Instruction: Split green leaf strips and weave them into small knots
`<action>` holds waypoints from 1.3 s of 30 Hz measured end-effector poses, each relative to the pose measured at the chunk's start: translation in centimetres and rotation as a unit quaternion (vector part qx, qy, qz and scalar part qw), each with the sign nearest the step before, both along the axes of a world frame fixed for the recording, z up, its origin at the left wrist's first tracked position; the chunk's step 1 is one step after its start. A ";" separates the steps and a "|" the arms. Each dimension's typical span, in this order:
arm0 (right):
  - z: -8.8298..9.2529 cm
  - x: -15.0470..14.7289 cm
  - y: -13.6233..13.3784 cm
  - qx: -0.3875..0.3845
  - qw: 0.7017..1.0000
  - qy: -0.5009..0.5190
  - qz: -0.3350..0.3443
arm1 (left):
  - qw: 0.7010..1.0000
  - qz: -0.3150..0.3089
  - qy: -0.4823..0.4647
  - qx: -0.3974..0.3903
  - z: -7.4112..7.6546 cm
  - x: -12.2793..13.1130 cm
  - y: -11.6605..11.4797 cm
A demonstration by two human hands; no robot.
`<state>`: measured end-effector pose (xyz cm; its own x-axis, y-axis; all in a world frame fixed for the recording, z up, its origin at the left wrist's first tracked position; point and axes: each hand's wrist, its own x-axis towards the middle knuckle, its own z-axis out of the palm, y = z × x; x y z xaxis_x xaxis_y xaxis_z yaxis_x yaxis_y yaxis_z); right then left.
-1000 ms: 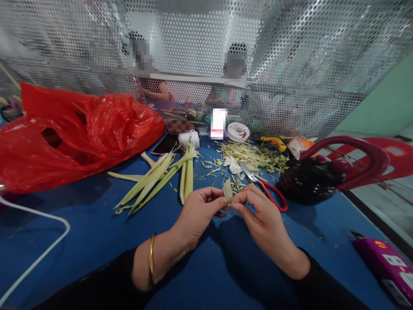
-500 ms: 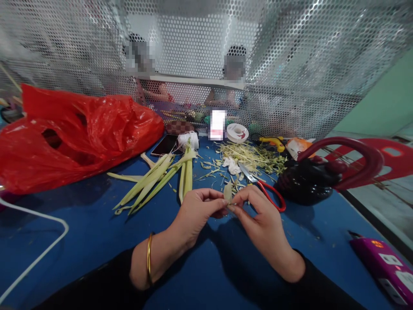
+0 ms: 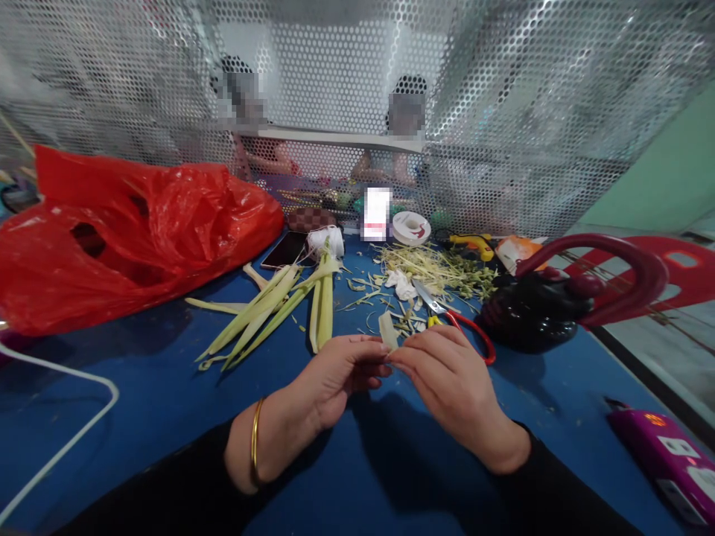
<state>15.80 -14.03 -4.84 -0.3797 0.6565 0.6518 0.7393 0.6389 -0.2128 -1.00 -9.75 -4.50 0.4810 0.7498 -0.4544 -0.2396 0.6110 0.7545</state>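
Note:
A short pale-green strip of leaf (image 3: 388, 330) stands up between my fingertips above the blue table. My left hand (image 3: 340, 376) pinches its lower end between thumb and fingers. From the other side my right hand (image 3: 447, 383) closes its fingers on the same lower end; its thumb is mostly hidden. Just beyond my right hand lie scissors (image 3: 472, 335) with red handles, blades partly apart. Long pale-green leaf strips (image 3: 254, 313) lie to the left of my hands, and a folded bundle of leaves (image 3: 322, 305) sits beyond my left hand.
Dry stems and trimmings (image 3: 418, 268) are heaped at the back. A red plastic bag (image 3: 139, 231) covers the left side. On the right stand a dark teapot (image 3: 530, 313) and a purple device (image 3: 664, 465). A white thread spool (image 3: 327, 242) and a ribbon roll (image 3: 412, 228) lie near the perforated screen.
My right hand has turned over, its fingers now covering the thumb. The leaf strip has tilted left and shows more of its length. My left hand has shifted slightly.

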 end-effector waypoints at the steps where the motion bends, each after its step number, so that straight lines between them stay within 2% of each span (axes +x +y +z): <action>1: 0.1 0.0 0.1 -0.020 0.999 0.031 -0.003 | 1.000 -0.002 0.001 0.003 0.0 0.0 0.0; 4: 0.1 -0.3 0.3 -0.076 0.993 0.090 -0.017 | 0.999 -0.001 0.035 0.029 0.1 0.1 0.0; 11: -0.3 -0.6 0.1 -0.125 0.986 0.096 -0.055 | 0.986 0.047 0.093 0.133 0.5 0.6 -0.3; 18: -0.4 -1.1 -0.1 -0.183 0.960 0.201 -0.061 | 0.982 0.056 0.091 0.155 0.4 0.8 -0.4; 21: -0.7 -1.4 -0.1 -0.216 0.938 0.260 -0.077 | 0.983 0.055 0.088 0.150 0.5 0.9 -0.4; 25: -0.9 -1.5 0.3 -0.272 0.887 0.361 -0.094 | 0.985 0.051 0.083 0.142 0.6 0.8 -0.4; 28: -0.7 -1.5 0.3 -0.318 0.864 0.381 -0.085 | 0.986 0.046 0.078 0.142 0.4 0.8 -0.3; 32: -0.4 -1.5 0.2 -0.335 0.842 0.412 -0.098 | 0.986 0.036 0.067 0.150 0.1 0.7 -0.2; 39: -0.5 -1.2 0.4 -0.401 0.779 0.474 -0.088 | 0.980 0.026 0.082 0.180 -0.4 0.7 0.0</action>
